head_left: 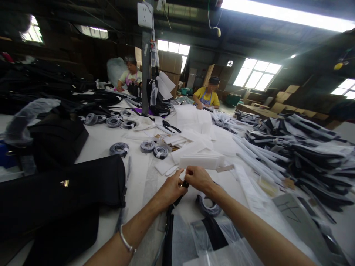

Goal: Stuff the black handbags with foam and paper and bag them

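The left hand (pixel 172 189) and right hand (pixel 201 180) both pinch a black strap (pixel 185 183) over the white table (pixel 95 147), its end lost behind fingers. Off right, a grey panel (pixel 291 212) carries slanted handwriting, perhaps "H4"; a distant board's (pixel 192 77) mark defeats me.

Slim silver-coloured bangle (pixel 125 241) round left forearm (pixel 146 218); right forearm (pixel 249 220) bare; fingers (pixel 176 181) bare.

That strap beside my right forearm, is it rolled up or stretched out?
Rolled up: the strap forms a ring, with white tabletop showing through its middle.
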### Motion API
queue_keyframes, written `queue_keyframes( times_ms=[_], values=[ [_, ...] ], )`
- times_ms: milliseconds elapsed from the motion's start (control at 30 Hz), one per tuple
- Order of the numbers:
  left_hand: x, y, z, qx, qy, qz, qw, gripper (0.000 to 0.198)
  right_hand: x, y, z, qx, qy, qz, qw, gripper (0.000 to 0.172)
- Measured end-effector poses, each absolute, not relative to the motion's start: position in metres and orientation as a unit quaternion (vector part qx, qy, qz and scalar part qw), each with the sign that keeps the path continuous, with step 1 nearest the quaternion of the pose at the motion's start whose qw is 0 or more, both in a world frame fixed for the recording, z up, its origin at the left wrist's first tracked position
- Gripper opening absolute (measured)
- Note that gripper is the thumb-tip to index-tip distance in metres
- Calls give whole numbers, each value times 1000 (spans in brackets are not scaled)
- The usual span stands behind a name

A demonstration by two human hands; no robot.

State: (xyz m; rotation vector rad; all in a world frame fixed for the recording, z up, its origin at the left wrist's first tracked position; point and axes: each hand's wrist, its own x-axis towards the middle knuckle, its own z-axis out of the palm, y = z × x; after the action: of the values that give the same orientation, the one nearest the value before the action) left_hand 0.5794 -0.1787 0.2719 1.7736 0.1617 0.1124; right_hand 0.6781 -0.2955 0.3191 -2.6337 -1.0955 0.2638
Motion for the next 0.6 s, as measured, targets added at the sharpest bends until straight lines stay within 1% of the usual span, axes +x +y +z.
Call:
queue_keyframes(
  times_ms=[100,233,300,433,500,600],
  values=[
    [580,-178,271,770,63,40,634,79,686,-297,318,-895,-406,122,138,11],
    [581,-179,267,761,39,41,646,74,685,-298,323,-874,-454,127,121,9],
    [582,-179,263,741,45,48,668,67,681,-298,325,-859,-489,110,104,10],
    [589,-177,256,712,82,46,696,57,670,-304,321,-828,-558,23,47,12],
    [592,-173,255,716,96,36,691,57,666,-311,313,-849,-524,0,64,9],
    [591,-162,258,731,88,-15,676,61,662,-320,297,-887,-441,-3,138,8]
  ],
)
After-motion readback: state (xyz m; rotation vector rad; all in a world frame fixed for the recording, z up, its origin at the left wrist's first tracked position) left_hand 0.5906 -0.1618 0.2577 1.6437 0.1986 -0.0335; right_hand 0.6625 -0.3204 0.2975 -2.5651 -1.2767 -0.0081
